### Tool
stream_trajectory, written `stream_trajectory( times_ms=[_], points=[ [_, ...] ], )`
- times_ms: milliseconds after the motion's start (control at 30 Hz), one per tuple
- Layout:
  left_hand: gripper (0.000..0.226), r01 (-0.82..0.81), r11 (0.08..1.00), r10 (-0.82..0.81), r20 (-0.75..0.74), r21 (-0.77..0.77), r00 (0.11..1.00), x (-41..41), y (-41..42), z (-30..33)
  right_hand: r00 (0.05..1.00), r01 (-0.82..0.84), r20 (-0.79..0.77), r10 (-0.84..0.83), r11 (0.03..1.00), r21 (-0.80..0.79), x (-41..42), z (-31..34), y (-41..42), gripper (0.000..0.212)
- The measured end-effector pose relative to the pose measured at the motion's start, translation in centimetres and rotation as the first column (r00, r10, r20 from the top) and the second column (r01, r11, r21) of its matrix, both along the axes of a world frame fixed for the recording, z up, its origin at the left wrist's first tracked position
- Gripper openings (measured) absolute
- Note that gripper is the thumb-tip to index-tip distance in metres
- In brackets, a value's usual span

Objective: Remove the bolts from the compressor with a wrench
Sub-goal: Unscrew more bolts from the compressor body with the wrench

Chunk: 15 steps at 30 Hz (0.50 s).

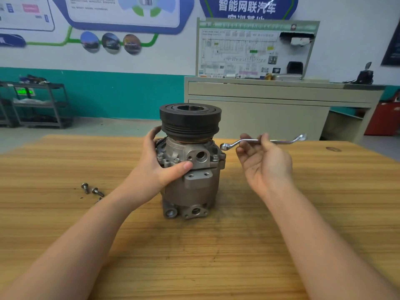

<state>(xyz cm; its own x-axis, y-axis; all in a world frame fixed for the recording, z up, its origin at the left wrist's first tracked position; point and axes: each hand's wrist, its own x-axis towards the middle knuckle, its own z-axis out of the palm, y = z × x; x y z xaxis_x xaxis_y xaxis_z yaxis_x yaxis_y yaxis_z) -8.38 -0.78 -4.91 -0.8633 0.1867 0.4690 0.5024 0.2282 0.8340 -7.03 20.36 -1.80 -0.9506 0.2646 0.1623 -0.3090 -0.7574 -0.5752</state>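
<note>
Grey cast metal is what my left hand [161, 167] holds: the grey aluminium compressor with the black grooved pulley on top [190, 161] stands upright on the wooden table with light striped grain [216, 256], near its middle, and I keep it from turning. My fingers go around the far left side of the body, and my thumb lies across the front, just under the flange where the bolts sit. I think this grip is there because the wrench will push the body sideways, and a standing compressor tips easily.

My right hand [266, 165] holds the thin shiny steel ring wrench with offset ends [263, 141] a little above the table, to the right of the compressor. The palm is turned up and toward me, the fingers are loosely curled, and the shaft is pinched between the thumb and the fingertips. The near ring end hangs just beside the flange, close to a silver hex bolt on the right of the flange [215, 158], but it is not on it yet. Another silver hex bolt on the left of the flange [160, 156] is also in place.

Three small loose bolts with washers [92, 190] lie on the table to the left, well apart from the compressor, so I judge that part of the work is done. Both forearms reach forward over the table.
</note>
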Motion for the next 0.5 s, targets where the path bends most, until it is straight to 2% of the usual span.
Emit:
stream_trajectory(
  times_ms=[100, 233, 267, 333, 400, 433, 467, 500],
  points=[
    [0.104, -0.001, 1.0, 0.001, 0.018, -0.002, 1.0, 0.0, -0.1, 0.0, 0.965, 0.232, -0.184, -0.187, 0.934, 0.272, 0.5, 0.0, -0.8, 0.023],
    [0.111, -0.008, 1.0, 0.008, 0.029, -0.007, 1.0, 0.1, -0.1, 0.1, 0.82, 0.539, -0.489, -0.298, 0.691, 0.482, 1.8, -0.8, -2.0, 0.016],
    [0.111, -0.004, 1.0, 0.005, 0.026, -0.006, 1.0, 0.1, -0.1, 0.1, 0.754, 0.622, -0.589, -0.292, 0.605, 0.496, 2.1, -0.9, -2.1, 0.015],
    [0.107, -0.003, 1.0, 0.003, 0.02, -0.009, 1.0, 0.0, -0.1, 0.1, 0.587, 0.77, -0.792, -0.168, 0.419, 0.481, 2.7, -1.2, -2.4, 0.016],
    [0.105, -0.003, 1.0, 0.003, 0.006, -0.019, 1.0, 0.0, -0.1, -0.1, 0.426, 0.881, -0.905, -0.005, 0.228, 0.414, 2.8, -1.7, -2.8, 0.026],
    [0.106, -0.003, 1.0, 0.003, -0.001, -0.026, 1.0, 0.0, -0.1, -0.1, 0.374, 0.915, -0.927, 0.036, 0.146, 0.376, 3.0, -1.9, -3.2, 0.027],
    [0.107, -0.004, 0.999, 0.004, -0.001, -0.032, 1.0, 0.0, -0.1, -0.1, 0.35, 0.931, -0.936, 0.04, 0.1, 0.352, 3.0, -2.0, -3.5, 0.031],
    [0.107, -0.004, 0.999, 0.004, 0.003, -0.032, 1.0, 0.0, -0.1, -0.1, 0.35, 0.932, -0.937, 0.01, 0.102, 0.349, 3.1, -2.1, -4.0, 0.035]
  ],
)
